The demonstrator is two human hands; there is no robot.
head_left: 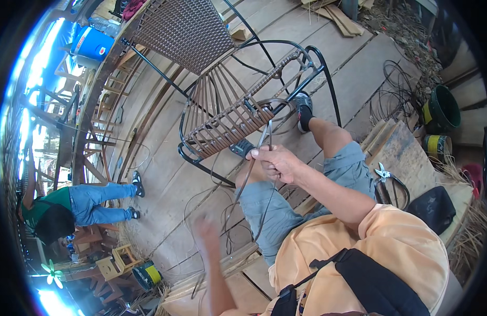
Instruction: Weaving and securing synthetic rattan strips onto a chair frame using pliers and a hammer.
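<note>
On the plank floor (354, 68), the half-woven chair frame (227, 116) lies tipped before the seated person's feet. Green pots (444, 108) stand at the right; their contents cannot be made out. The right hand (275, 162), its grip closed, pinches brown strands (264, 138) running up to the frame's weave. The left hand (205, 229) is blurred, grip unclear, beside the trailing strands.

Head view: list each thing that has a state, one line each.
chair frame: tipped on its side, seat partly woven
rattan strand: pulled taut from the seat
right hand: closed on the strand
left hand: blurred, grip unclear
pliers: lying on the board, unheld
</note>
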